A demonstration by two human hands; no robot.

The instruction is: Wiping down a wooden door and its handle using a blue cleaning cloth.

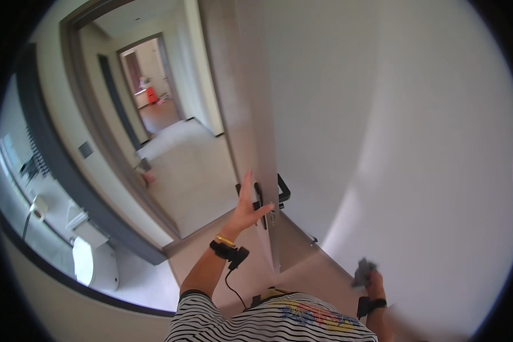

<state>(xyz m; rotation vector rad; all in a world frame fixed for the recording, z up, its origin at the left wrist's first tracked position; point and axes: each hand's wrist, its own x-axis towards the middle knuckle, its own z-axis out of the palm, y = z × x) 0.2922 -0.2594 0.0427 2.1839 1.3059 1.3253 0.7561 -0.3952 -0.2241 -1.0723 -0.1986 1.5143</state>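
My left hand (246, 209) is raised beside the black lever handle (261, 205) of a door (263, 128) that stands ajar. Its fingers are spread, with the thumb near the door's edge; whether it touches the door cannot be told. On the door's far side another black handle (284, 189) sticks out. My right hand (375, 284) is low at the right, closed around a crumpled grey cloth (363, 272), close to the white wall (402, 171). Both wrists wear black straps with small devices.
Left of the door, a doorway frame (107, 141) opens onto a hallway leading to another room with a red object (151, 95). At far left, a bathroom with a white toilet (95, 263) lies behind a dark door frame (81, 171). A small door stop (313, 242) is by the wall's base.
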